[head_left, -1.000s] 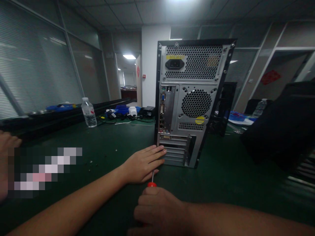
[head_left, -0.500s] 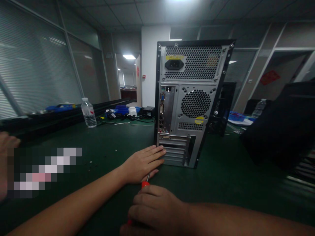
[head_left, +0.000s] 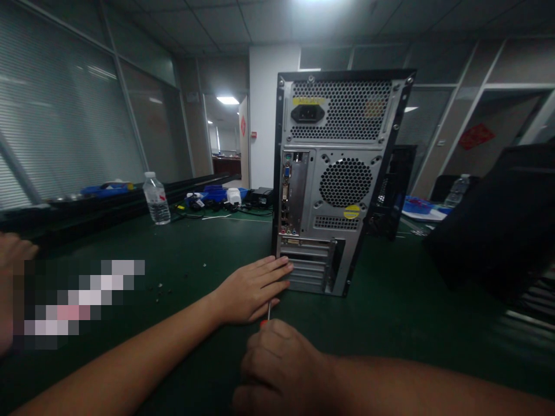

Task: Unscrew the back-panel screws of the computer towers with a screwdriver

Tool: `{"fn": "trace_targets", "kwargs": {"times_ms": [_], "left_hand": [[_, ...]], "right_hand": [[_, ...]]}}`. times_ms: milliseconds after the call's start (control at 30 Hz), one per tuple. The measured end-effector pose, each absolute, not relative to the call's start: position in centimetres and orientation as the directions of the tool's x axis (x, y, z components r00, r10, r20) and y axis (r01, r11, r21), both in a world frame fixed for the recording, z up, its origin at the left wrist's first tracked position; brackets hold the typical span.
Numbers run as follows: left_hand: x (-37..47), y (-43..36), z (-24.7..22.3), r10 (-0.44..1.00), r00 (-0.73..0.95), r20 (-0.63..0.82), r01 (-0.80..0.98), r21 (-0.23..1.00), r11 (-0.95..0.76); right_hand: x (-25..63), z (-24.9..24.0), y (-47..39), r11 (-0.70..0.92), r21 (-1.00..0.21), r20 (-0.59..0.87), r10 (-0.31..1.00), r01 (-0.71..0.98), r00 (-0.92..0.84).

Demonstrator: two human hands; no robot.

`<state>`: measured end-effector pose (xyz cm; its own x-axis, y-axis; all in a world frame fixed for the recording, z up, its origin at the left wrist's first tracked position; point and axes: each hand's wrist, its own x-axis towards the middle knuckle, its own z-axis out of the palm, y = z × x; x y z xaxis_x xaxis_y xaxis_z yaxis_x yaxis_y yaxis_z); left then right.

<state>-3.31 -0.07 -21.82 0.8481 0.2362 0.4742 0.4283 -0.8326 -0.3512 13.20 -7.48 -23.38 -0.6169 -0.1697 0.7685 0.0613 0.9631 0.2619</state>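
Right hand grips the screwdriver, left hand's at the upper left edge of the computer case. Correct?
Not quite: the head view shows the left hand at the lower left edge of the computer case, not the upper. The right hand does grip the screwdriver.

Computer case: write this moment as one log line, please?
computer case: upright, rear showing; left hand: against its lower rear; right hand: gripping screwdriver
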Motion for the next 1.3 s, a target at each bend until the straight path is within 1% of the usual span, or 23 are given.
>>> {"fn": "trace_targets", "kwargs": {"times_ms": [133, 300, 367, 667, 767, 967, 1167, 1300], "left_hand": [[-3.3, -0.1, -21.9, 0.233, 0.846, 0.480, 0.432, -0.358, -0.828], [-3.2, -0.2, -21.8, 0.233, 0.851, 0.471, 0.432, -0.376, -0.820], [-3.2, -0.3, -21.7, 0.236, 0.853, 0.466, 0.433, -0.377, -0.819], [-3.3, -0.1, -21.9, 0.234, 0.848, 0.476, 0.435, -0.372, -0.820], [-3.3, -0.1, -22.0, 0.234, 0.843, 0.485, 0.437, -0.362, -0.824], [-3.3, -0.1, -21.9, 0.233, 0.845, 0.481, 0.432, -0.359, -0.827], [-3.2, -0.1, -21.9, 0.238, 0.845, 0.479, 0.434, -0.356, -0.828], [-3.3, 0.0, -21.9, 0.241, 0.845, 0.478, 0.429, -0.336, -0.839]], "right_hand": [[13.2, -23.8, -7.2, 0.969, 0.241, 0.684, -0.128, 0.056, -0.718], [13.6, -24.2, -7.0, 0.962, 0.269, 0.486, -0.182, -0.052, -0.855], [13.7, -24.4, -6.9, 0.963, 0.264, 0.467, -0.169, -0.046, -0.868], [13.2, -23.6, -7.0, 0.972, 0.233, 0.555, -0.170, -0.044, -0.814], [13.1, -23.6, -7.0, 0.970, 0.240, 0.586, -0.178, -0.040, -0.790], [13.3, -23.1, -7.2, 0.964, 0.263, 0.588, -0.182, -0.027, -0.788], [13.3, -23.4, -7.3, 0.979, 0.202, 0.648, -0.156, -0.030, -0.746], [13.3, -23.8, -7.4, 0.978, 0.208, 0.675, -0.160, -0.022, -0.721]]}}
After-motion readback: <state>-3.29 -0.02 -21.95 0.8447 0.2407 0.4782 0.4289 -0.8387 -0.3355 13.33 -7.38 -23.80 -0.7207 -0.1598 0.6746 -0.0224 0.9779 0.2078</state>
